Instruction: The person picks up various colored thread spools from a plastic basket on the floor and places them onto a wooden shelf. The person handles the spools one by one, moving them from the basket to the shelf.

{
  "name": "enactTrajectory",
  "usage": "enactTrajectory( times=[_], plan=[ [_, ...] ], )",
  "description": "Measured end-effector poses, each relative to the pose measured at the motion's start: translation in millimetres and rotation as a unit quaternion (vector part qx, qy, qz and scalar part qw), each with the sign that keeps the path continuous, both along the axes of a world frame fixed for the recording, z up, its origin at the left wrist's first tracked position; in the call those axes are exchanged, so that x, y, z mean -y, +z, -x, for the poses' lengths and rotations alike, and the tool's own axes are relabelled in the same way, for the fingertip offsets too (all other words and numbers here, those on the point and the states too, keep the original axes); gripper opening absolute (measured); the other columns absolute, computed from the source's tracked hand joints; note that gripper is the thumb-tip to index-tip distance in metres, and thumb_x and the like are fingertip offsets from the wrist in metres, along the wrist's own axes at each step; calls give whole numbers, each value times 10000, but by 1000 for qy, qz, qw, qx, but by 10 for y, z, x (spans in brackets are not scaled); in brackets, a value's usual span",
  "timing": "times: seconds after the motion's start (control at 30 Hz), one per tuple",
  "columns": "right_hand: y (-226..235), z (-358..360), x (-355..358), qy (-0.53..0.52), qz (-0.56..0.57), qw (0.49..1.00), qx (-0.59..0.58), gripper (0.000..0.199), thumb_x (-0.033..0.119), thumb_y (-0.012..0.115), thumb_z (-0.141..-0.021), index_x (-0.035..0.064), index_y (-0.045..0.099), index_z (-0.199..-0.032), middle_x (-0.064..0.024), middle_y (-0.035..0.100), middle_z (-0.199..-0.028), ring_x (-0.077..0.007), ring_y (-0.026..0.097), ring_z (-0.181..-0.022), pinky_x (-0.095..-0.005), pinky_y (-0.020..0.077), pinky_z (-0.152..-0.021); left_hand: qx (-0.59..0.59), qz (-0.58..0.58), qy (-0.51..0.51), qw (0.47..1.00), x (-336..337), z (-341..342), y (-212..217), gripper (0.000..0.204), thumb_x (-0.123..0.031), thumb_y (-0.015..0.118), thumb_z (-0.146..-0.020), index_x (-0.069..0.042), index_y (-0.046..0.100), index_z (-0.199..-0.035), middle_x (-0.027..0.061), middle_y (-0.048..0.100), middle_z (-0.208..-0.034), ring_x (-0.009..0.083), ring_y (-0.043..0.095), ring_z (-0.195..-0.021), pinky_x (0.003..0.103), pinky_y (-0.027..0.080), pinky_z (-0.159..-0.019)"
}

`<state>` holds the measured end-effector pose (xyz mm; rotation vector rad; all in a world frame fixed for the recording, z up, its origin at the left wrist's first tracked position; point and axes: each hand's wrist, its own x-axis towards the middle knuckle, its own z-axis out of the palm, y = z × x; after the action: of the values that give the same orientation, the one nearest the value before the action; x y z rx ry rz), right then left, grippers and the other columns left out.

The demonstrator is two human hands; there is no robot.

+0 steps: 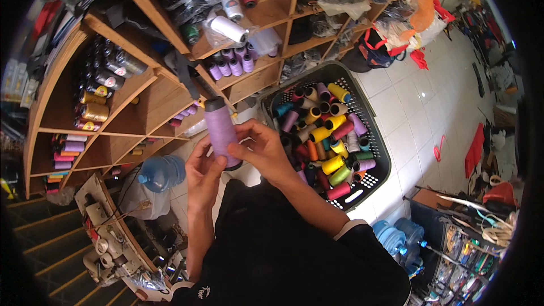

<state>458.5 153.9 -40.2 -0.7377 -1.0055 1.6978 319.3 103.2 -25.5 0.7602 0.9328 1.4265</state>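
Note:
A large lilac thread spool (220,130) with dark ends is held up in front of my chest, its top tilted a little to the left. My left hand (203,165) grips it low on its left side. From the right, my right hand (259,148) holds it too, with the thumb pressed on the thread. To the right of my hands, a dark perforated basket (381,153) holds many thread spools in yellow, red, green, purple and other colours. Just beyond the held spool, several lilac spools (236,66) stand in a shelf compartment.
Wooden shelves (136,88) with spools and plastic bags curve across the front and left. A blue water jug (163,173) and a sewing machine (107,243) are at the lower left. More blue jugs (399,238) stand at the lower right, on a white tiled floor (413,119).

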Motion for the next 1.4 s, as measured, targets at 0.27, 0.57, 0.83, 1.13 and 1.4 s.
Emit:
enactTrajectory(
  times=[0.27,0.57,0.83,1.13,1.4],
  plan=[
    [158,-33,-75,76,89,989,-91,220,46,695,-805,20,618,-1009,-36,615,-913,-101,573,-872,-257,465,-787,67,47,-12,997,46,125,216,532,-262,659,-830,49,487,-1226,158,602,-1092,260,633,-937,392,533,-812],
    [545,145,-14,-33,-221,963,151,239,10,689,-766,12,648,-1001,-80,623,-914,-152,587,-810,-268,457,-743,197,14,3,980,88,305,320,585,-293,636,-844,67,438,-1261,194,585,-1120,284,608,-1013,404,505,-882],
    [733,431,94,-30,-333,917,217,302,22,739,-729,15,647,-1017,-107,611,-946,-166,576,-851,-269,463,-745,143,-36,49,988,212,473,362,556,-133,636,-853,70,394,-1311,174,533,-1222,255,532,-1128,388,425,-976],
    [878,676,180,-38,-378,899,218,253,-5,719,-720,26,675,-968,-133,630,-921,-233,633,-845,-307,500,-729,-5,-118,159,980,350,644,438,691,58,748,-706,34,416,-1311,137,461,-1298,251,450,-1221,393,416,-1005],
    [833,934,232,-39,-398,894,203,153,-20,657,-760,18,626,-906,-126,600,-879,-259,603,-809,-331,483,-710,-98,-130,199,966,420,796,540,691,66,771,-668,28,455,-1281,71,464,-1159,185,501,-1080,335,483,-926]
  ],
)
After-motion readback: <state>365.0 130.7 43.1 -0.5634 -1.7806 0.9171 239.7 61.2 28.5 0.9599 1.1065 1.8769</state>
